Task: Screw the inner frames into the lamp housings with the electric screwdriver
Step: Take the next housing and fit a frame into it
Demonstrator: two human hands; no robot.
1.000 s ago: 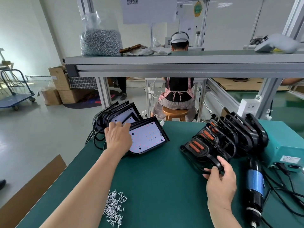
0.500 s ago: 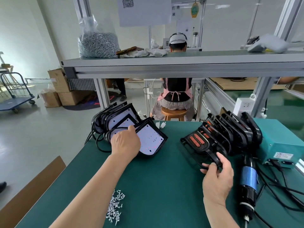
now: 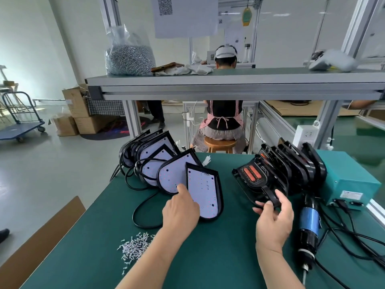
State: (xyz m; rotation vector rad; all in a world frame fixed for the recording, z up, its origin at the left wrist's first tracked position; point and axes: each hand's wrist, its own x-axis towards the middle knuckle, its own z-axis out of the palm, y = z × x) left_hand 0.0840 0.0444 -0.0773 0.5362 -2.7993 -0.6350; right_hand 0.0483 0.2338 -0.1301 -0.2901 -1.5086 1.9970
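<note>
A row of black lamp housings with white LED boards [image 3: 154, 161] leans at the table's far left. My left hand [image 3: 180, 209] grips the nearest lamp housing [image 3: 205, 195] by its left edge, drawn out from the row toward me. At the right stands a row of black inner frames [image 3: 291, 165]. My right hand [image 3: 273, 217] pinches the lower end of the front inner frame [image 3: 253, 177], which has two orange strips. The electric screwdriver [image 3: 308, 228], black with a blue band, lies on the table right of that hand. A pile of loose screws [image 3: 135, 246] lies near my left forearm.
A teal power box [image 3: 350, 180] with cables stands at the right edge. An overhead shelf [image 3: 229, 84] carries a bag of screws [image 3: 129, 55]. A black cord [image 3: 141, 213] loops left of the held housing. Cardboard [image 3: 41, 243] leans at the table's left edge. A person sits beyond the table.
My left hand has pulled the nearest lamp housing out of the row toward me and turned it. My right hand has taken a firmer pinch on the front inner frame and drawn it nearer.
</note>
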